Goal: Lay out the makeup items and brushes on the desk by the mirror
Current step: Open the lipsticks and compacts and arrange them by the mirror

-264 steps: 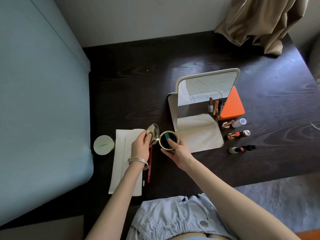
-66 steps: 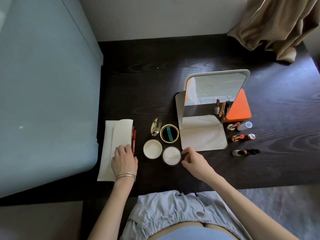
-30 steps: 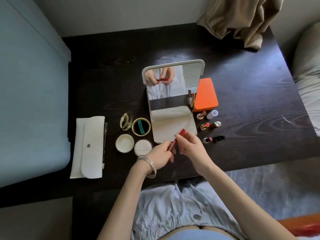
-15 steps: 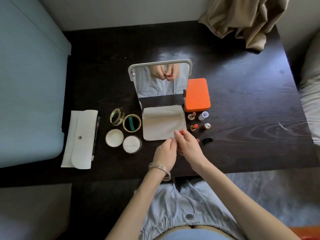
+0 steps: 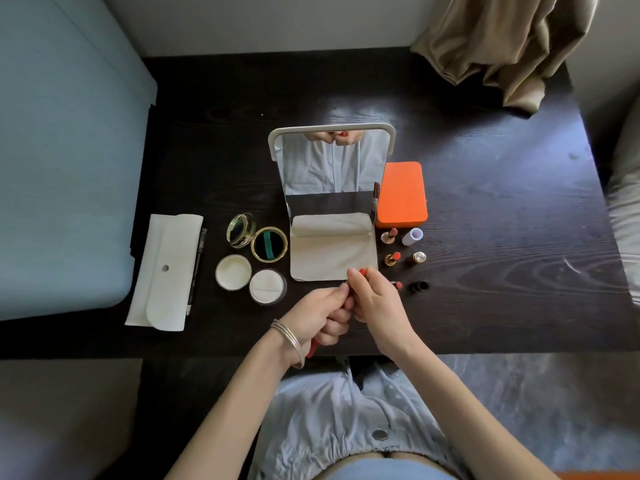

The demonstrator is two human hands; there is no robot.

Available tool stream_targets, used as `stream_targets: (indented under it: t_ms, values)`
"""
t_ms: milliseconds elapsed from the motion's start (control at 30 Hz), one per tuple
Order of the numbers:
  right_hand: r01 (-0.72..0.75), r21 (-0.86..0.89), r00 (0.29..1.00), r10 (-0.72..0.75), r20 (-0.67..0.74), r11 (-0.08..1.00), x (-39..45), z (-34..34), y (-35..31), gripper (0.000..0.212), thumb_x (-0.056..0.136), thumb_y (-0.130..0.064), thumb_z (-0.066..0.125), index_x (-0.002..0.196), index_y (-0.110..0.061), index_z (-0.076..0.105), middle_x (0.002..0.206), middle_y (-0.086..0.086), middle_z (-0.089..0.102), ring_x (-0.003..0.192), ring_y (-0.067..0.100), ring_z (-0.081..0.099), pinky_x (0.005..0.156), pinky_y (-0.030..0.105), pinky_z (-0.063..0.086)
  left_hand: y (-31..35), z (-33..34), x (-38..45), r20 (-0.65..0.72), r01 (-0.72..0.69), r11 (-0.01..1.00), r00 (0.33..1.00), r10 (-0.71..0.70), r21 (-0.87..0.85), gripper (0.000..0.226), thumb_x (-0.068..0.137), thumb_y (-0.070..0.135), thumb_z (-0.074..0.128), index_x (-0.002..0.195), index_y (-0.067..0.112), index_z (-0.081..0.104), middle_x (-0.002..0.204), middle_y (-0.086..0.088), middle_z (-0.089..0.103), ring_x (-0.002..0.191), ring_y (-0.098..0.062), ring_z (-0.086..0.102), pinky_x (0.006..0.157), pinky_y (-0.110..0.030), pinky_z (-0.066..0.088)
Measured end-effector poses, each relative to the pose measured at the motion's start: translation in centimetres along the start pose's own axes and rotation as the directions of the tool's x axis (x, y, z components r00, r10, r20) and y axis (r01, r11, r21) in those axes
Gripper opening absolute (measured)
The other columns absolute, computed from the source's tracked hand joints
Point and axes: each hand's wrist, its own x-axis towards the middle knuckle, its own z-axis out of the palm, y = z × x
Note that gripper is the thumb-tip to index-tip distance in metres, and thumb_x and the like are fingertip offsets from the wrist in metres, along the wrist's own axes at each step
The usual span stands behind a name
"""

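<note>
Both hands hold a red makeup pencil (image 5: 362, 271) in front of the standing mirror (image 5: 331, 168). My left hand (image 5: 320, 315) grips its lower shaft, whose tip pokes out below the wrist. My right hand (image 5: 375, 299) pinches its upper end. An open gold compact (image 5: 268, 244) and a white jar (image 5: 267, 286) with its lid (image 5: 233, 272) lie left of the mirror. Uncapped lipsticks (image 5: 392, 258) and caps (image 5: 412, 236) lie to the right, by an orange box (image 5: 401, 194). A white pouch (image 5: 165, 270) with a dark pencil (image 5: 196, 270) beside it lies far left.
The dark wooden desk (image 5: 502, 202) has a blue bed (image 5: 62, 168) along its left side. A beige cloth (image 5: 502, 43) hangs over the back right corner. A pale cushion (image 5: 625, 209) borders the right edge. The mirror's beige stand flap (image 5: 332, 251) spreads toward me.
Since a second ago the two hands have stayed together on the red pencil, sliding closer along it. Earlier the left hand picked it up from beside the white pouch.
</note>
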Motion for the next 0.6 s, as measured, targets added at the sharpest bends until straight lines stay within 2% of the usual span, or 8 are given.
stream_targets:
  t_ms: [200,400,600]
  values:
    - [-0.012,0.033,1.0,0.013,-0.027,0.999,-0.1,0.7,-0.9,0.031,0.098,-0.023,0.047,0.067,-0.017,0.046,0.047,-0.011,0.044,0.044,0.002,0.039,0.045,0.017,0.034,1.5,-1.1,0.1,0.12,0.064,0.998,0.991,-0.061,-0.02,0.037,0.1,0.036,0.029,0.071,0.017,0.041,0.048,0.012,0.029,0.036,0.003,0.02,0.033,-0.01,0.012]
    - [-0.056,-0.002,0.996,0.056,-0.062,0.998,0.3,1.5,-0.7,0.032,0.098,-0.023,0.046,0.067,-0.015,0.045,0.047,-0.01,0.043,0.044,0.002,0.038,0.044,0.018,0.031,1.7,-2.0,0.7,0.15,0.16,0.985,0.977,-0.149,-0.06,0.036,0.1,0.037,0.031,0.071,0.018,0.041,0.048,0.012,0.029,0.035,0.003,0.022,0.031,-0.009,0.013]
    - [-0.115,0.015,0.991,0.116,-0.071,0.993,0.8,2.7,0.1,0.031,0.098,-0.022,0.046,0.067,-0.016,0.047,0.05,-0.009,0.045,0.047,0.001,0.043,0.051,0.021,0.036,1.3,-3.4,0.8,0.159,0.282,0.941,0.954,-0.255,-0.187,0.036,0.099,0.039,0.033,0.071,0.017,0.042,0.049,0.01,0.028,0.033,0.003,0.023,0.029,-0.008,0.012]
